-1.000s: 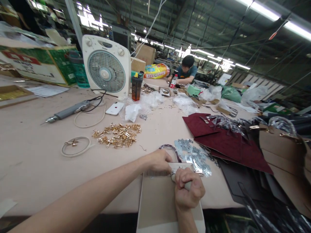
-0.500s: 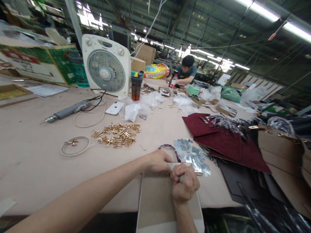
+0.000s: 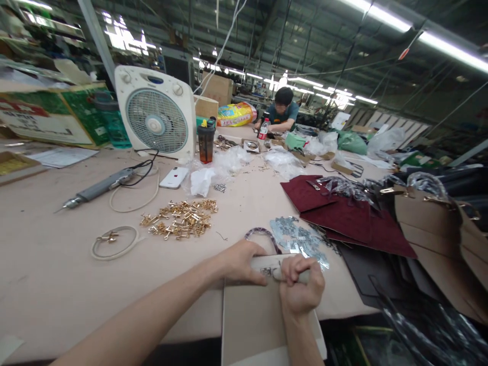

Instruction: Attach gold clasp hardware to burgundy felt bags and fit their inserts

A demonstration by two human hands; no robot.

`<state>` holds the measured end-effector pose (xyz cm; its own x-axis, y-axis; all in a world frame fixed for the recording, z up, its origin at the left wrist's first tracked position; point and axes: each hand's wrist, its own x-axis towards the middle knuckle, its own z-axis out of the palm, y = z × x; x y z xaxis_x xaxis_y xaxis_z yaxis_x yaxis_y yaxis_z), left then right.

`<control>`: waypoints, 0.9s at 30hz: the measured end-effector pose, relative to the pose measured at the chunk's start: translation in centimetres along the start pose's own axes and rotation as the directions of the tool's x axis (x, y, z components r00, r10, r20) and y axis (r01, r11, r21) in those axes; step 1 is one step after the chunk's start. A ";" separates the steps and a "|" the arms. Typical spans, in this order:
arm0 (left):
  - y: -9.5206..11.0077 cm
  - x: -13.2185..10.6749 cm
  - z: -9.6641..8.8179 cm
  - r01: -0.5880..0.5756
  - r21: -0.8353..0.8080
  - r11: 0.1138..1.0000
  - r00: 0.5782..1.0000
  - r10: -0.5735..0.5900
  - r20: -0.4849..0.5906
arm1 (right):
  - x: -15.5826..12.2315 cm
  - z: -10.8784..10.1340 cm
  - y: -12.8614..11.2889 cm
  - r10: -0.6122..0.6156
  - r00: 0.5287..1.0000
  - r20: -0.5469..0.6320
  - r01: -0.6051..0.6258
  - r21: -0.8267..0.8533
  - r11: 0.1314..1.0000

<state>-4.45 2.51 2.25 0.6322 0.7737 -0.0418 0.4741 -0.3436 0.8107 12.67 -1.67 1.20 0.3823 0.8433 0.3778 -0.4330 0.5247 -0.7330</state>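
Observation:
A beige bag panel (image 3: 251, 315) lies at the table's front edge, its near end reaching past the edge. My left hand (image 3: 244, 262) grips its far edge, thumb on top and fingers over the far side. My right hand (image 3: 303, 284) is closed in a fist around a pale-handled tool (image 3: 277, 274), whose working end is too small to make out. Between the hands a small metal fitting (image 3: 266, 272) shows on the panel. A dark patterned handle (image 3: 263, 232) curves out beyond the far edge. Thin silver metal plates (image 3: 292, 234) lie in a heap just past my right hand.
Gold metal fittings (image 3: 186, 218) are piled at centre left, near a white ring (image 3: 114, 256). Behind them are a grey power screwdriver (image 3: 99, 189), a phone (image 3: 174, 177) and a box fan (image 3: 156, 114). Maroon panels (image 3: 339, 218) are stacked at right. A co-worker (image 3: 282, 109) sits across.
My right hand has moved slightly right, away from my left hand, with the tool in it. The metal fitting between the hands is now exposed. The whole view has shifted a little.

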 end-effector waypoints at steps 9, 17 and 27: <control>0.4 0.6 -1.4 0.056 0.035 0.998 0.998 -0.056 -0.007 | 2.7 1.4 -0.6 0.077 0.995 0.068 -0.072 -0.078 0.994; 0.6 -0.5 -0.5 0.017 0.276 0.961 0.996 0.008 -0.090 | 2.7 2.0 2.7 0.167 0.975 0.146 -0.125 -0.258 0.958; -0.6 -0.6 0.3 -0.018 0.284 0.959 0.982 0.070 -0.173 | 3.8 2.3 3.1 0.208 0.956 0.205 -0.130 -0.337 0.932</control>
<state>-4.96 2.14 1.60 0.5480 0.8283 0.1165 0.6174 -0.4945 0.6117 10.90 3.44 1.70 0.1082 0.9394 0.3253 -0.1782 0.3403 -0.9233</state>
